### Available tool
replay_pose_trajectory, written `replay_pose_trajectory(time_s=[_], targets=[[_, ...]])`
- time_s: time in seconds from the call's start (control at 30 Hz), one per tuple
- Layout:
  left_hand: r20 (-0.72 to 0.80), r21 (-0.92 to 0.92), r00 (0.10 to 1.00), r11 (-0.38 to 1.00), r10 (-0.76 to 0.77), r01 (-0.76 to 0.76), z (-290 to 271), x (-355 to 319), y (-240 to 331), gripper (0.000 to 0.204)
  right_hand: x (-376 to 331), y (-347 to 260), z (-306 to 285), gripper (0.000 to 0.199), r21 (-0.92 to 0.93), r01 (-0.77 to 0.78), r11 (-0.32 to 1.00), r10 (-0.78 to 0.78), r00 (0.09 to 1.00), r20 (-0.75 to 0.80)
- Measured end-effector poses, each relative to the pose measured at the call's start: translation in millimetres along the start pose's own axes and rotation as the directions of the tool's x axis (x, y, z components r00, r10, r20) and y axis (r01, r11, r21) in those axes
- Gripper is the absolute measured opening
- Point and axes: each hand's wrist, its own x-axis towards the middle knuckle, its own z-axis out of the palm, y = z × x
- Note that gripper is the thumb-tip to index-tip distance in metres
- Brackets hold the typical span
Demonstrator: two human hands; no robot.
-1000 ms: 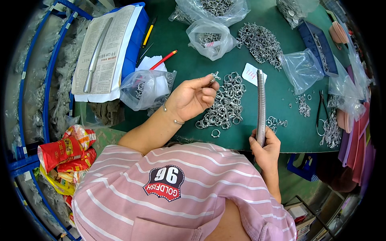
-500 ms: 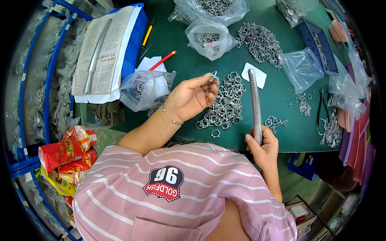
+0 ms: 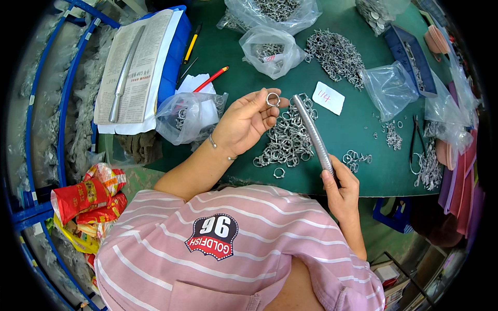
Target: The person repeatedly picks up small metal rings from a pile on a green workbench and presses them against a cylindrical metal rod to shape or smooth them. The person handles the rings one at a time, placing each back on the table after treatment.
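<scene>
Between thumb and fingers, my left hand (image 3: 244, 118) pinches a small silver ring (image 3: 273, 100), its opening facing up. A tapered metal ring mandrel (image 3: 314, 136) is gripped at its thick end by my right hand (image 3: 340, 186). The mandrel's narrow tip points up and left, a short gap from the ring. Beneath and between the hands lies a heap of silver rings (image 3: 284, 142) on the green table. One loose ring (image 3: 279, 172) lies just in front of the heap. Right of the mandrel is a smaller group of rings (image 3: 354, 159).
A white paper slip (image 3: 328, 98) lies behind the mandrel. Farther back are a large ring pile (image 3: 336, 58) and plastic bags (image 3: 272, 52). Pliers (image 3: 415, 139) and a blue tray (image 3: 410, 59) are at right. Another mandrel (image 3: 124, 78) rests on newspaper at left.
The mandrel has swung from nearly upright to a leftward tilt, its tip now close to my left hand. The ring in my left fingers has turned to show its round opening.
</scene>
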Motion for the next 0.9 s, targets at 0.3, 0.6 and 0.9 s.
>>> replay_pose_trajectory(time_s=[0.3,0.6,0.9], targets=[[-0.019,-0.270,0.990,0.954,-0.138,0.128,-7,1,0,0.030,1,2,-1,0.030,0.024,-0.021,0.999,0.021,1.000,-0.007],[0.006,-0.286,0.986,0.945,-0.164,0.159,-8,2,-1,0.031,2,1,-1,0.030,0.024,-0.035,0.999,0.035,0.999,-0.003],[-0.073,-0.036,0.994,0.996,-0.078,0.075,4,0,1,0.028,2,1,-1,0.031,0.020,-0.014,1.000,0.014,1.000,0.005]])
